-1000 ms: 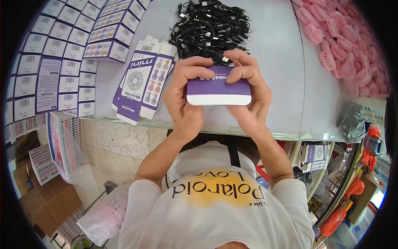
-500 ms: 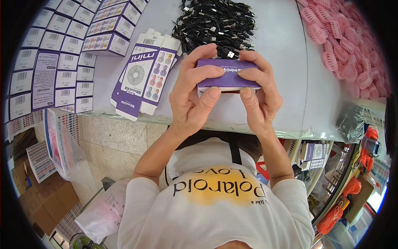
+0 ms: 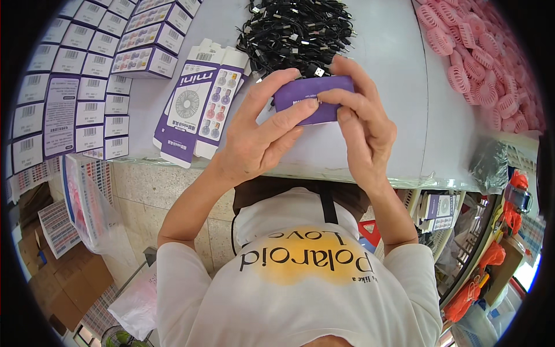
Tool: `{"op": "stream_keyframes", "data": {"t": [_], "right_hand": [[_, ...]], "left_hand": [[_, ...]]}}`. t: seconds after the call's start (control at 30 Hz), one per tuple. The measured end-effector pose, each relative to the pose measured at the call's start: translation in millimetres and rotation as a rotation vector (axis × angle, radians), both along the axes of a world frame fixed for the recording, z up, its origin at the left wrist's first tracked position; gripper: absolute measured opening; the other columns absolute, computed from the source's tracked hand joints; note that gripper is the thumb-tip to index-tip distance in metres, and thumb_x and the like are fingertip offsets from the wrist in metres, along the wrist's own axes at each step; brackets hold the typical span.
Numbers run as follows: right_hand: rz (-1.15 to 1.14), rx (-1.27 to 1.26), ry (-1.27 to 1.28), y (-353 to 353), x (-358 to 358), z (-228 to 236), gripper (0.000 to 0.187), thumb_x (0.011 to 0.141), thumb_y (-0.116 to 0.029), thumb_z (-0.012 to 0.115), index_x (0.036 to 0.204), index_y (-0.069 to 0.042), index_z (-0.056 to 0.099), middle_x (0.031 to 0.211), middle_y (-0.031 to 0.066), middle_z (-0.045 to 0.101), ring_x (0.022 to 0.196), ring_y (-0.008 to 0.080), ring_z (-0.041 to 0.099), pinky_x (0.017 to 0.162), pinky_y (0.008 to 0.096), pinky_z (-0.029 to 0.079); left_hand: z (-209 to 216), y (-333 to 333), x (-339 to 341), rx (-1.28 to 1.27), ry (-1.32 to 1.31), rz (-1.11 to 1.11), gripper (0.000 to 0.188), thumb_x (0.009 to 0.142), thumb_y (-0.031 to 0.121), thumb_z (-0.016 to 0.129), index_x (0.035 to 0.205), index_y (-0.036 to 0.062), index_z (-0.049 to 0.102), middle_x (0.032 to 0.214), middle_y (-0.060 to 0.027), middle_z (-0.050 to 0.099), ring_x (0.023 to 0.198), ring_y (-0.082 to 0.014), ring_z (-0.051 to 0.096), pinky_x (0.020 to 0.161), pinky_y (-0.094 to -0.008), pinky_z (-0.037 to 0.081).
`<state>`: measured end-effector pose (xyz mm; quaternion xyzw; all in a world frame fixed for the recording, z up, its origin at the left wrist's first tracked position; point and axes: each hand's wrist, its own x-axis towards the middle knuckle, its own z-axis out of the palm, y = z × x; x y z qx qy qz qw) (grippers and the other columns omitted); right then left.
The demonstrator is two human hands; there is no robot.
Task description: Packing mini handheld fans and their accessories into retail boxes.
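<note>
purple carton (image 3: 309,98) up over white table (image 3: 393,87), long axis left-right, slight tilt up at right. left hand (image 3: 260,139) pinching near edge, right hand (image 3: 361,124) clamping right end. black cable pile (image 3: 300,29) just behind.

A pale grey worktable (image 3: 399,87) with a smooth top fills the upper part of the view, its front edge curving across the middle. Beneath the edge runs a beige stone-like front panel (image 3: 156,185), and below that a floor of large light tiles (image 3: 217,243). Brown flattened cardboard (image 3: 55,283) lies on the floor at the lower left. To the right, a cluttered shelf (image 3: 439,208) sits under the table, and bright daylight (image 3: 529,272) comes in at the far right edge.
</note>
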<state>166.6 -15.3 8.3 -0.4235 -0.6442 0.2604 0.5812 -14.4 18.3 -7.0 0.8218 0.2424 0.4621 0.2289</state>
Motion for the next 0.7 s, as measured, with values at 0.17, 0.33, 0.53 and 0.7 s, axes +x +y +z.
{"op": "stream_keyframes", "data": {"t": [0.17,0.33,0.53,0.7], "right_hand": [[-0.138,-0.218,-0.051,-18.6,14.6,10.4,0.037,0.082,-0.005,0.065,0.118,-0.002,0.057,0.087,0.0061,0.061,0.073,0.0109,0.052,0.067,0.0239,0.044],[0.058,-0.567,0.409,-20.6,-3.8,18.9,0.057,0.087,-0.013,0.06,0.137,0.001,0.036,0.067,0.0048,0.057,0.055,0.0096,0.051,0.052,0.0226,0.041],[0.09,-0.672,0.462,-19.8,3.1,30.0,0.056,0.085,-0.01,0.056,0.136,0.001,0.037,0.064,0.0045,0.056,0.052,0.0106,0.051,0.047,0.024,0.042],[0.085,-0.729,0.453,-18.5,7.7,35.4,0.056,0.083,-0.008,0.055,0.136,0.001,0.038,0.061,0.004,0.054,0.05,0.0112,0.05,0.047,0.0249,0.042]], "left_hand": [[8.2,-12.3,7.9,0.019,0.05,0.176,0.041,0.073,0.004,0.07,0.113,0.0074,0.064,0.117,-0.0204,0.05,0.1,-0.0329,0.054,0.082,-0.0386,0.048],[5.2,-24.8,26.4,0.067,0.026,0.265,0.051,0.071,0.0,0.07,0.12,0.0003,0.056,0.118,-0.0224,0.046,0.099,-0.0344,0.054,0.08,-0.0386,0.048],[-3.8,-35.2,34.8,0.11,0.033,0.238,0.049,0.077,-0.001,0.065,0.125,-0.0018,0.052,0.126,-0.0234,0.041,0.11,-0.0343,0.046,0.087,-0.0375,0.044],[-3.0,-39.5,40.0,0.131,0.06,0.258,0.051,0.076,-0.004,0.065,0.125,-0.0013,0.052,0.126,-0.0233,0.04,0.111,-0.0342,0.046,0.086,-0.037,0.045]]}}
